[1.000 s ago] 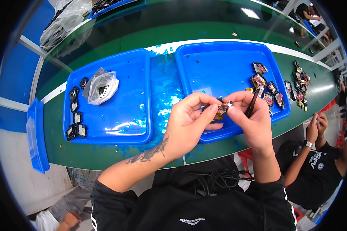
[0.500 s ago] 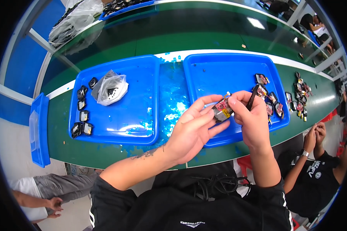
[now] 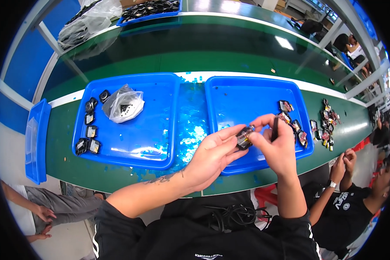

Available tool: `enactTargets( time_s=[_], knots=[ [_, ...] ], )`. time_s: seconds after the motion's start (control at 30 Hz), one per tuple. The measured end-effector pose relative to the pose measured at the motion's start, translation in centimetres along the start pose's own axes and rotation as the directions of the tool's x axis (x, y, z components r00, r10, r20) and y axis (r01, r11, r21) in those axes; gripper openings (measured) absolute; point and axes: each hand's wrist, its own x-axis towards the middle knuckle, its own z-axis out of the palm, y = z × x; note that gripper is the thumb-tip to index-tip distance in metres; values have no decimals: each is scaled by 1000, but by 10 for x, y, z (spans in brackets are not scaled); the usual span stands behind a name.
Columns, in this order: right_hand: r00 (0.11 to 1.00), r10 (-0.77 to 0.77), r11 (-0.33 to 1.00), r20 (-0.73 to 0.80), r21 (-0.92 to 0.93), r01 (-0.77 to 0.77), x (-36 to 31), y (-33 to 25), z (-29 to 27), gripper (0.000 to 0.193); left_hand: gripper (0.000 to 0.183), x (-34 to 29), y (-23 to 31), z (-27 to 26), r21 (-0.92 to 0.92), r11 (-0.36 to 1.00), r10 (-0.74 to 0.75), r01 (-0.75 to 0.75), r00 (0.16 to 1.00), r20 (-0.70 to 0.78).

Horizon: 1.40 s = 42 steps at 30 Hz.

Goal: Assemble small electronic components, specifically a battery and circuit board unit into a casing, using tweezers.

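Observation:
Over the right blue tray [image 3: 255, 80], my left hand [image 3: 212, 157] is closed around the edge of a small black electronic device [image 3: 244, 138]. Its housing is open, with a yellow patch and parts inside. My right hand [image 3: 276, 145] has its thumb and fingertips against the device's right side. A thin black tool [image 3: 275, 126], tweezers-like, is tucked between that hand's fingers and points up. My fingers cover part of the device. Several similar open units [image 3: 295, 126] with red boards and wires lie along the tray's right side, next to my right hand.
The left blue tray [image 3: 174, 117] holds a clear plastic bag [image 3: 125, 104] of small dark pieces and several black housings [image 3: 91, 131]. Blue film scraps [image 3: 190, 134] litter the table between the trays. More units [image 3: 328, 121] are piled at the right. A person [image 3: 346, 199] sits nearby at the right.
The device has turned in my hands, so its red board no longer faces up. My right fingers have closed in on it. The whole view has shifted a little.

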Motion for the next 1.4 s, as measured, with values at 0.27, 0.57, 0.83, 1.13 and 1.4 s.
enactTargets(
  time_s=[0.27, 0.57, 0.83, 1.13, 1.4],
  knots=[
    [985, -132, 970, -108, -220, 106, -10, -5, 5, 28, 35, 2, -7, -2, -94, 987, 125, -128, 991, -44],
    [918, -394, 821, 36, -436, 369, -1, -10, 15, 25, 32, 3, -6, -3, 93, 975, 206, -201, 977, -48],
    [960, -234, 887, 151, -372, 274, 6, -22, 8, 20, 34, 3, -7, -10, 163, 949, 265, -271, 963, 56],
    [885, 280, 943, 372, 67, -326, 20, -32, -2, 18, 45, -2, -2, -1, 364, 813, 462, -455, 884, 74],
    [755, 450, 742, 477, 270, -613, 3, -30, -3, 21, 36, -5, 1, -8, 746, 450, 469, -490, 841, 270]
  ],
)
